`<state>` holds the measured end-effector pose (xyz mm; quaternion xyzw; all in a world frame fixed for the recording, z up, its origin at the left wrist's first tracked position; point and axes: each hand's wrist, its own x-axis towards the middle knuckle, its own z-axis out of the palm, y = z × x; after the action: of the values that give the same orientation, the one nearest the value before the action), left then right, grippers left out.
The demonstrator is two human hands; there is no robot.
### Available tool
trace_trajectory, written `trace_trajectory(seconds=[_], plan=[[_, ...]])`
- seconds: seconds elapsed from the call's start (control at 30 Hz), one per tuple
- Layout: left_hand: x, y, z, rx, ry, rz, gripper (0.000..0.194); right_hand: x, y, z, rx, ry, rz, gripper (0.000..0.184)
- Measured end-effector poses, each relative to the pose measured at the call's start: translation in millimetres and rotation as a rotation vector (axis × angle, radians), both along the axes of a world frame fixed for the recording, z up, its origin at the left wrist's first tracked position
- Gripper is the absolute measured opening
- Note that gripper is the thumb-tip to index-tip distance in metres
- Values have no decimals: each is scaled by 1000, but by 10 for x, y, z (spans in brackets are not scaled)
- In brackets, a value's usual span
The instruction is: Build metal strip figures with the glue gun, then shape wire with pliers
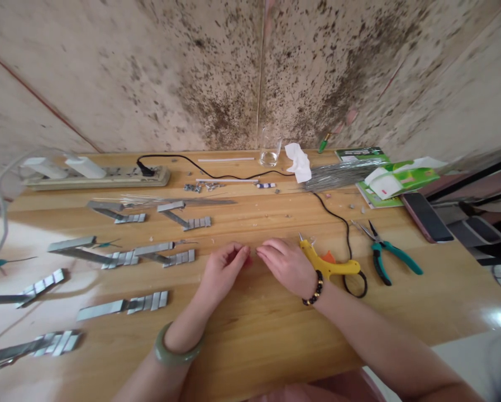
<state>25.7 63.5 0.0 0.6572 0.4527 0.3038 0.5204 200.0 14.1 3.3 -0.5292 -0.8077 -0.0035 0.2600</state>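
Note:
My left hand and my right hand rest close together on the wooden table, fingertips almost meeting. Both pinch inward at something tiny between them that I cannot make out; a small reddish bit shows by the left fingertips. A green bangle sits on my left wrist and a dark bead bracelet on my right. A yellow glue gun lies just right of my right hand, its black cord running back across the table.
Several folded silver ribbon pieces lie spread over the left half. Green-handled pliers and a phone lie to the right. At the back stand a power strip, a glass, crumpled tissue, a wire bundle and green boxes.

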Motion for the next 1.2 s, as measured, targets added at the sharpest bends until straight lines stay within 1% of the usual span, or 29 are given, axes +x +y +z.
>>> trace_trajectory(seconds=[0.13,0.33,0.5,0.6,0.7,0.87,0.97,1.03,1.1,1.2], plan=[[0,-16,25,79,36,-53,30,6,3,11,-12,33,-1,24],[-10,-24,22,151,115,-39,31,-10,3,35,-52,66,19,25],[-19,-21,-1,184,126,-47,31,-28,-1,49,-69,80,27,24],[-5,-22,5,177,106,-33,30,-27,-4,56,-66,109,33,23],[18,-22,18,106,12,9,30,-19,-4,56,-74,170,14,23],[38,-10,21,-93,-169,15,26,-23,-5,40,-77,257,-25,22],[33,3,17,-132,-239,57,22,-20,-13,72,-84,251,-11,21],[27,15,12,-142,-295,103,23,6,-17,137,-86,263,-19,20],[20,31,2,-176,-361,139,22,60,-15,240,-90,318,-52,21],[8,55,-22,-247,-446,142,21,196,-11,435,-105,383,-130,25]])
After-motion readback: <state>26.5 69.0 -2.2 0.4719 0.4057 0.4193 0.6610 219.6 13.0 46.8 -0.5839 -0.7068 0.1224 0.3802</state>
